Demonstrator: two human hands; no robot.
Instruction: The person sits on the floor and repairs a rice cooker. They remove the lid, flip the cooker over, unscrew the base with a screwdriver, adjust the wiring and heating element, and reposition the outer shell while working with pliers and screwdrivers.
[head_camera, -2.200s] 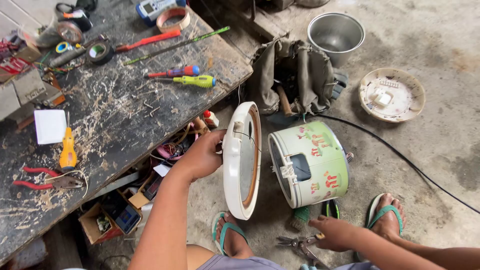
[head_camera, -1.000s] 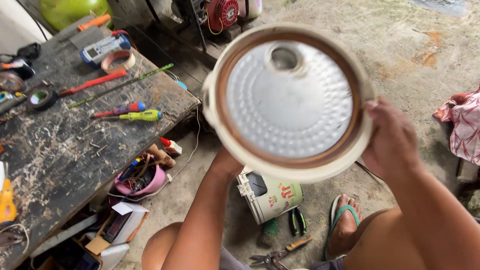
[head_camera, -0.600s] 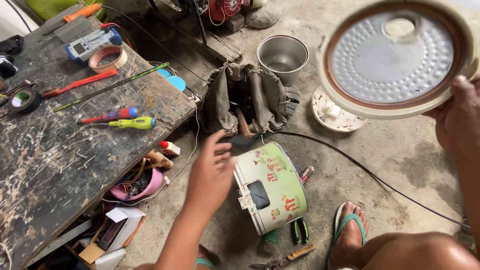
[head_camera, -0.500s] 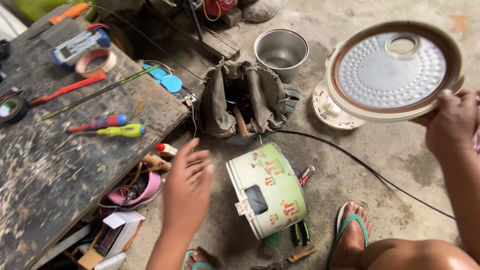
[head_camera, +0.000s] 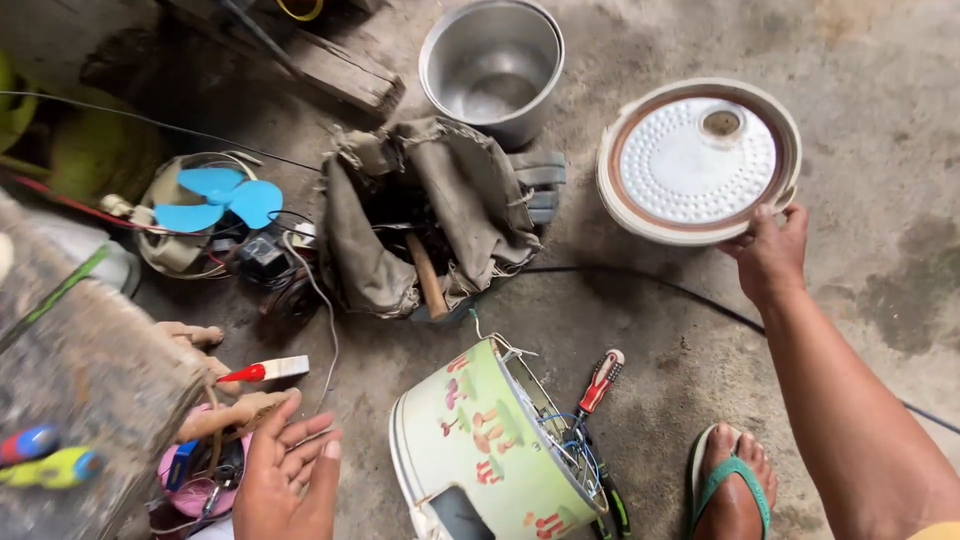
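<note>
1. Right hand (head_camera: 770, 255) was gripping the near rim of the round cooker lid (head_camera: 698, 160), fingers curled on the edge, lid facing up just over the concrete floor (head_camera: 880, 120).
2. Left hand (head_camera: 290, 480) was open, fingers spread, holding nothing, just beside the workbench (head_camera: 90, 370).
3. The green cooker body (head_camera: 485, 455) lay tipped on its side between the hands, wires showing, with a red-handled screwdriver (head_camera: 600, 380) right next to it.
4. Further back sat a canvas tool bag (head_camera: 420, 225), a metal pot (head_camera: 492, 65) and a small blue fan (head_camera: 215, 200).
</note>
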